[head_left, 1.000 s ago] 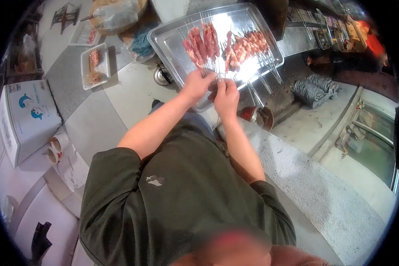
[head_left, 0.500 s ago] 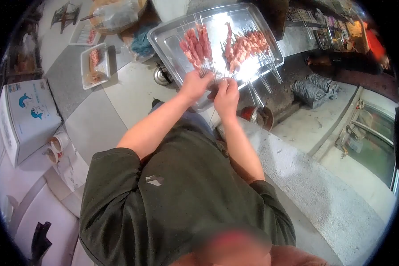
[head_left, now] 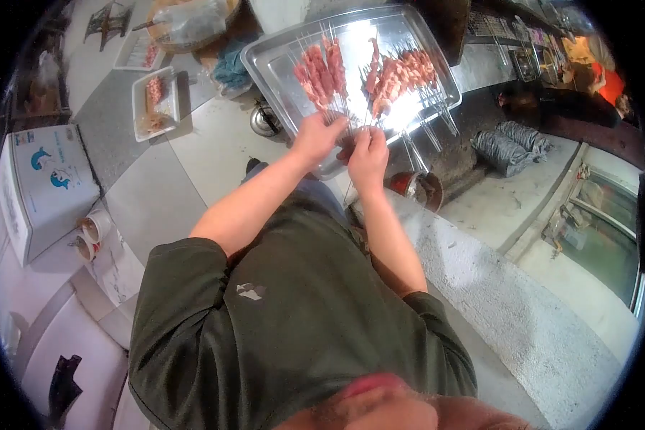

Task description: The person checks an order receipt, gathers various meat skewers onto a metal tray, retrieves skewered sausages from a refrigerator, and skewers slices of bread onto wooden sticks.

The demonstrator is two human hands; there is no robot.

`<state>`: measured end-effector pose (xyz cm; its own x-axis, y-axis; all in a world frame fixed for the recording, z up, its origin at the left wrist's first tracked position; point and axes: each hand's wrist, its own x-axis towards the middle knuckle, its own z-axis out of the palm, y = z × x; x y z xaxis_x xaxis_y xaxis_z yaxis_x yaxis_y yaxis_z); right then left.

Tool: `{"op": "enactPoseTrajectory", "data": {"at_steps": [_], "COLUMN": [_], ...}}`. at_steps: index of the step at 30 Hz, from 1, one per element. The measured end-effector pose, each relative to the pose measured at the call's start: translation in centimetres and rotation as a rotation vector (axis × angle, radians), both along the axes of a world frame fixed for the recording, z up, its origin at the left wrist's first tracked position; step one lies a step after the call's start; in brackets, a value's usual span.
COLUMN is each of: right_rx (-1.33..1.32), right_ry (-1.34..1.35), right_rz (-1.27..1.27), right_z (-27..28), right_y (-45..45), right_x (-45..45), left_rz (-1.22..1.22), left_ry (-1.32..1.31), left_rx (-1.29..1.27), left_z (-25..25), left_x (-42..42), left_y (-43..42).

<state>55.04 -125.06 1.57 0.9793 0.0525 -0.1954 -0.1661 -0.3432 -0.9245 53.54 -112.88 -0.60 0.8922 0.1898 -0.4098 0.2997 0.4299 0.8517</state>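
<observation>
Stainless steel gleams in the large rimmed tray [head_left: 274,72], tilted ahead of the person in the dark green T-shirt [head_left: 294,301], with a strong glare across its middle. The left hand [head_left: 317,138] is closed around the lower ends of a fan of raw red meat skewers [head_left: 314,77], whose loaded parts spread over the left half of the tray. Just beside it, the right hand [head_left: 368,154] pinches a thin skewer stick [head_left: 368,117] between thumb and fingers; which meat that stick bears is hard to make out. The two hands are close together over the near edge of the tray, and whether they touch cannot be told. On the right half lies a row of paler meat skewers [head_left: 411,70], packed side by side, their bare ends jutting past the rim toward the person. To the left, on the tiled floor [head_left: 218,140], a shallow white tray [head_left: 137,115] holds pinkish meat pieces [head_left: 155,90], and a round metal vessel [head_left: 263,120] sits near the steel tray. A white carton with blue dolphins [head_left: 79,154] stands farther left. A rough concrete ledge [head_left: 494,301] runs along the right.
</observation>
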Motion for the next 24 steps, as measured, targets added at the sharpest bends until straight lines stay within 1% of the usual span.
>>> {"op": "enactPoseTrajectory", "data": {"at_steps": [2, 6, 10, 14, 17, 20, 24], "right_rx": [0.004, 0.099, 0.141, 0.203, 0.219, 0.224, 0.252], "right_ry": [-0.025, 0.047, 0.075, 0.049, 0.026, 0.034, 0.009], "right_rz": [0.003, -0.029, -0.024, -0.028, -0.016, -0.007, -0.032], "right_z": [-0.8, 1.1, 1.2, 1.7, 1.8, 1.7, 1.3], "right_y": [-0.4, 0.3, 0.1, 0.3, 0.1, 0.0, 0.0], "right_x": [0.0, -0.3, -0.4, -0.6, -0.6, -0.6, -0.7], "left_rz": [0.006, -0.024, -0.005, 0.015, 0.009, 0.006, 0.018], "left_ry": [-0.002, 0.004, -0.013, -0.027, -0.010, 0.040, 0.018], "left_rx": [-0.023, -0.025, -0.078, -0.054, -0.065, -0.083, -0.068], "left_z": [0.6, 0.6, 0.6, -0.1, 0.4, 0.0, 0.2], "left_x": [-0.1, -0.2, -0.3, -0.4, -0.6, -0.5, -0.5], "left_y": [0.0, 0.2, 0.0, -0.2, 0.0, 0.0, -0.2]}}
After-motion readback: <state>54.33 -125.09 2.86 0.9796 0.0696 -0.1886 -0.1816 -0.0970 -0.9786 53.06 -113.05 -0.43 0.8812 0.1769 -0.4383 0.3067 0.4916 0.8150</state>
